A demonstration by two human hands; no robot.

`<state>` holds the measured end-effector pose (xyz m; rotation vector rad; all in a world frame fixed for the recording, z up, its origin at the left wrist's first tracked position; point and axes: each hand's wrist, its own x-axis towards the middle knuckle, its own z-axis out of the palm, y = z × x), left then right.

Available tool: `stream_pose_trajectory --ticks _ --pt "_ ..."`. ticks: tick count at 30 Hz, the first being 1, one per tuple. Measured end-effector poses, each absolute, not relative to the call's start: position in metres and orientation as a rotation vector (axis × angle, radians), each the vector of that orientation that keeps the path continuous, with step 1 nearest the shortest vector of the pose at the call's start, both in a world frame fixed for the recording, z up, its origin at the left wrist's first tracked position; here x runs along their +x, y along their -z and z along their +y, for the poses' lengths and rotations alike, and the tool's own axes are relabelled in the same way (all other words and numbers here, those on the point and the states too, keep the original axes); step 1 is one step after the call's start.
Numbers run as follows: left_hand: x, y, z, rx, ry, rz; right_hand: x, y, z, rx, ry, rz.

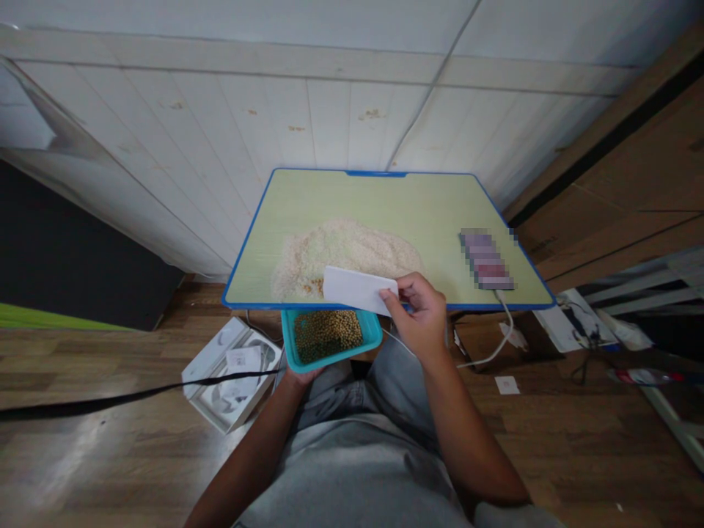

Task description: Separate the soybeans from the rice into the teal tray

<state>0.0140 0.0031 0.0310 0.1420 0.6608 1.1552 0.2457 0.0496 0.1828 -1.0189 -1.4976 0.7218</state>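
Observation:
My right hand pinches a white card between thumb and fingers, over the table's near edge. Behind the card spreads a heap of pale grains that look like rice. A few yellowish beans lie by the card's left end, at the heap's near side. Just below the table edge, my left hand holds a teal plastic basket from underneath; most of its fingers are hidden. Inside the basket is a layer of yellowish and green beans.
The small table has a blue rim and stands against a white panelled wall. A blurred-out phone-like device with a white cable lies on its right. An open white box sits on the floor at left; a black strap crosses there.

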Motion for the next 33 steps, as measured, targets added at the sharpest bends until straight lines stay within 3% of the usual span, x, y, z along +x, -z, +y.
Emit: stream_pose_trajectory --ticks 11,33 --pt "0.005 0.000 0.000 0.185 -1.121 -0.115 0.261 -0.183 0.054 -1.106 -0.630 -1.234" --pt "0.003 0.002 0.002 0.130 -1.151 0.179 0.246 -0.175 0.064 -0.997 -0.785 -1.308"
